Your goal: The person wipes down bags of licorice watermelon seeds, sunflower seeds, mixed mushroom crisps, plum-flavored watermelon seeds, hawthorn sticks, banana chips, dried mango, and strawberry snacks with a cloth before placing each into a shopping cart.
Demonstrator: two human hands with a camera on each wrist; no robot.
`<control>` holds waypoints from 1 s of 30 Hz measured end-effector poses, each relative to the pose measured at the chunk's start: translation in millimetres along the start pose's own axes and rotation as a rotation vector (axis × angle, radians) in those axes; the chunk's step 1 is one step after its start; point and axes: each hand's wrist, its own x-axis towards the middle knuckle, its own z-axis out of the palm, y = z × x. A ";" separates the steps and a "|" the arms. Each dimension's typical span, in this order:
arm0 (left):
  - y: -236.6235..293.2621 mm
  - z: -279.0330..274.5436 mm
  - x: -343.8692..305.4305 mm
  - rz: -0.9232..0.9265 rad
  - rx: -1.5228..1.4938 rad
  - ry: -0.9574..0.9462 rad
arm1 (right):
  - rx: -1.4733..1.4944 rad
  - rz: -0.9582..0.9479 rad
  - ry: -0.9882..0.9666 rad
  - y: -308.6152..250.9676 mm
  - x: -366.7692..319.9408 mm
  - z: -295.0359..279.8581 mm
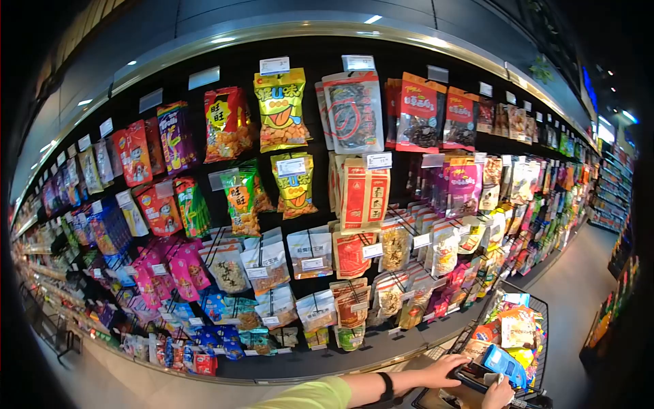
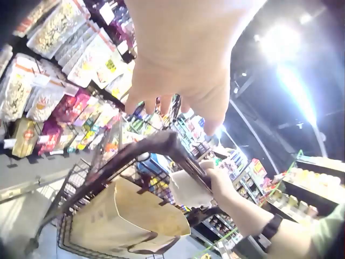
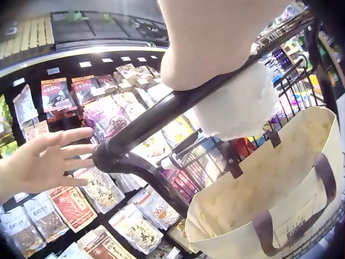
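Hanging snack packets [image 1: 286, 109] line the aisle beside my black wire cart [image 2: 102, 174], cream bag [image 3: 253, 194] inside; left hand [image 3: 46, 164] spread loose, right hand [image 2: 223, 189] clasping the handle [image 3: 145, 124].

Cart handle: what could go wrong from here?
Only the right hand grips the handle; the left hand is open beside its end, so the cart might veer if pushed.

The white wad hangs under that grip and could drop, perhaps into the open tote bag.

The heaped snack packs may slide on a bump.
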 end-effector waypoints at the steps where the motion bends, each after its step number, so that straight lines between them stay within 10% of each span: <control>1: -2.0 -12.8 -7.1 0.018 0.007 0.023 | 0.008 -0.015 0.079 3.9 4.9 8.7; 12: 22.6 -254.6 -69.0 -0.120 -0.088 0.523 | -0.016 0.083 0.016 17.7 52.6 72.2; 15: 35.9 -317.3 -66.9 -0.101 -0.052 0.672 | 0.181 -0.254 0.692 -38.3 80.7 -8.5; 17: 43.2 -359.0 -60.4 -0.018 -0.039 0.749 | 0.779 0.058 0.531 -53.1 116.1 33.5; 21: 32.7 -428.0 -32.5 0.144 -0.036 1.001 | 1.706 0.302 0.293 -186.1 161.3 -73.0; 25: 39.7 -478.8 -4.2 0.206 0.050 1.161 | 2.191 -0.052 -0.240 -296.3 203.2 -150.7; 30: 20.3 -529.3 26.2 0.291 -0.087 1.134 | 2.298 -0.326 -0.379 -413.6 244.0 -206.9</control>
